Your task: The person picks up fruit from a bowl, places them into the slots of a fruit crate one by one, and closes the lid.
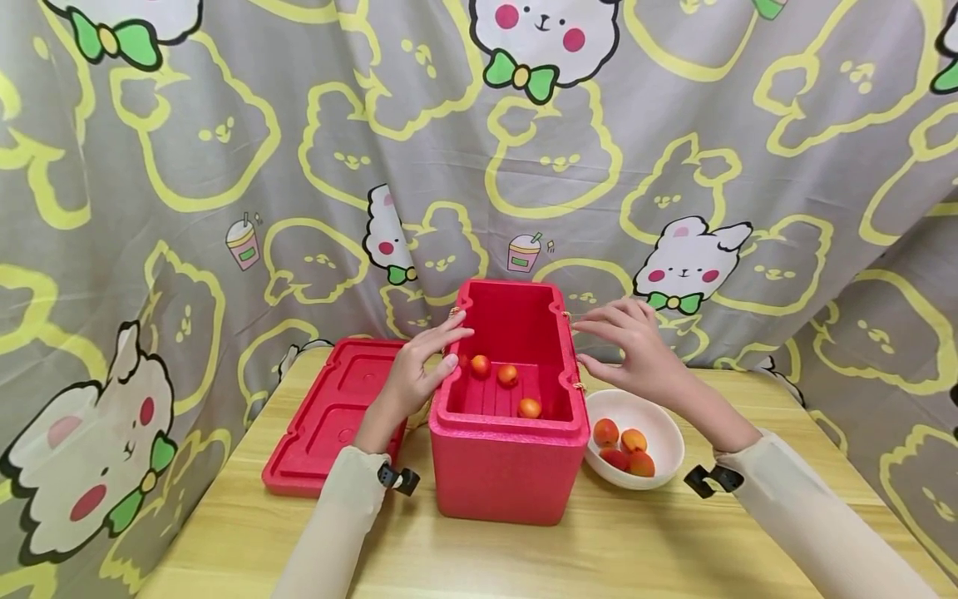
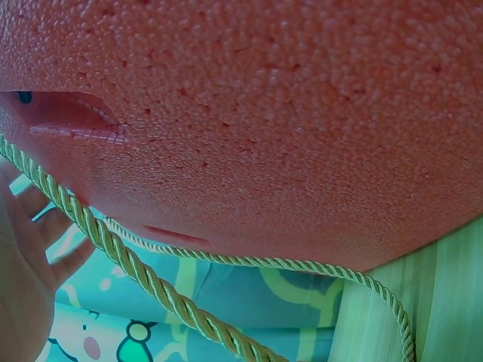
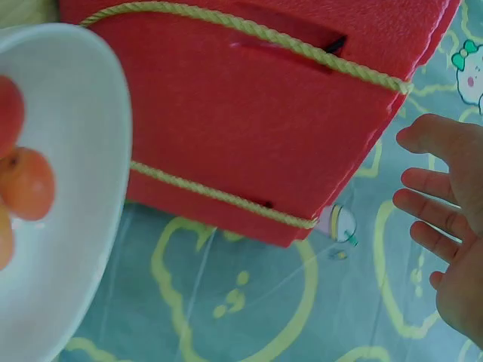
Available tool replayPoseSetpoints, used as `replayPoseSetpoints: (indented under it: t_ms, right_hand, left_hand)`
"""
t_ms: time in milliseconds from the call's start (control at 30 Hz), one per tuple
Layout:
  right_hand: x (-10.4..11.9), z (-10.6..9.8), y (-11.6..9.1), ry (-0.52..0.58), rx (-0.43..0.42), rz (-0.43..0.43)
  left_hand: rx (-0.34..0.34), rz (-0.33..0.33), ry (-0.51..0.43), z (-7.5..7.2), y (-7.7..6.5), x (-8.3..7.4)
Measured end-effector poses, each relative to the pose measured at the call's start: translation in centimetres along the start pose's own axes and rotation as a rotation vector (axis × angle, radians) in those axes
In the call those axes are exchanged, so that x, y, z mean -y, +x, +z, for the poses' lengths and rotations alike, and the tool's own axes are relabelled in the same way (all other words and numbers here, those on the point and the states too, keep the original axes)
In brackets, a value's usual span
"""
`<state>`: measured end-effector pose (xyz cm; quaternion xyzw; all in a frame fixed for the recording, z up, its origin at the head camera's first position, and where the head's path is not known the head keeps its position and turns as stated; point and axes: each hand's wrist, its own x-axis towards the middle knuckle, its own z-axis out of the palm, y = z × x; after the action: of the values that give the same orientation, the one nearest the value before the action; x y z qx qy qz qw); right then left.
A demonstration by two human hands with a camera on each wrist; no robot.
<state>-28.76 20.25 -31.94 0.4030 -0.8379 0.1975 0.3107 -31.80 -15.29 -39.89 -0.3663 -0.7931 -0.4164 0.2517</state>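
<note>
A red foam box (image 1: 509,474) stands without its lid in the middle of the table, and three orange-red fruits like apricots, one of them nearest the front (image 1: 529,408), lie on its floor. My left hand (image 1: 412,370) is at the box's left rim, fingers extended, fingertips right at the edge. Across from it my right hand (image 1: 632,343) hovers by the right rim with loosely bent fingers and nothing in them. In the left wrist view a twisted gold cord (image 2: 143,275) runs along the box's side; another cord (image 3: 219,192) crosses the opposite side in the right wrist view.
The red lid (image 1: 325,420) lies on the table to the left of the box. On the right, a white bowl (image 1: 671,441) with several similar fruits (image 1: 634,439) stands close against the box. A patterned curtain (image 1: 441,150) hangs behind the wooden table (image 1: 644,541).
</note>
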Motion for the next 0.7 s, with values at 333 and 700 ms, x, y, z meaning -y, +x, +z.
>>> replayPoseSetpoints:
  t_ms: [333, 700]
  right_hand:
    - [-1.7, 0.5, -3.0, -0.041, 0.023, 0.053]
    - [-3.2, 2.6, -6.5, -0.047, 0.098, 0.08]
  left_hand:
    - [0.0, -0.016, -0.001, -0.1, -0.1, -0.2]
    - [0.002, -0.004, 0.0, -0.1, 0.0, 0.0]
